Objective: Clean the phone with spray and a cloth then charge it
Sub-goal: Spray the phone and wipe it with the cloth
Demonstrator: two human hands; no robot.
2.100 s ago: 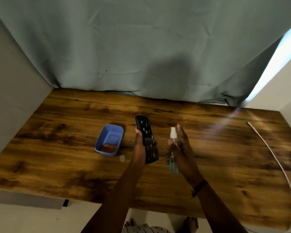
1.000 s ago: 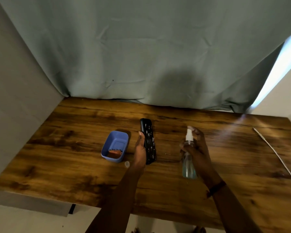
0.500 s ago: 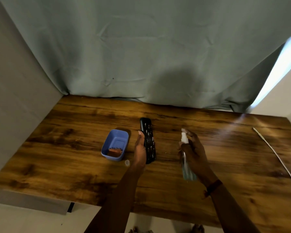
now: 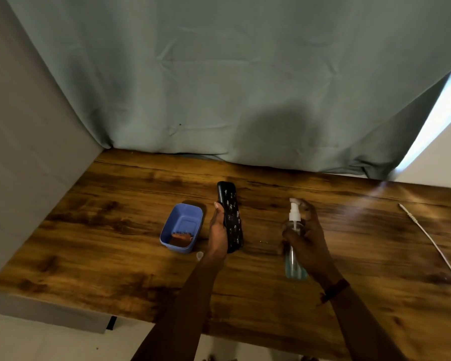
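My left hand (image 4: pixel 217 234) grips a black phone (image 4: pixel 231 216) in a patterned case and holds it tilted above the middle of the wooden table (image 4: pixel 110 246). To its right, my right hand (image 4: pixel 309 237) is wrapped around a clear spray bottle (image 4: pixel 294 246) with bluish liquid. A fingertip rests on its white pump top, and the nozzle faces left toward the phone. A blue tub (image 4: pixel 182 227) left of the phone holds a brown folded cloth (image 4: pixel 179 238). The white charging cable (image 4: pixel 432 241) lies at the table's right side.
A small clear cap (image 4: pixel 200 255) lies on the table beside my left wrist. A grey-green curtain (image 4: pixel 232 82) hangs along the table's far edge, and a grey wall closes the left side. The table's front edge is near my body.
My right hand swung the bottle away to the right of the phone and back a little. The left hand lowered and straightened the phone. The view shifted slightly.
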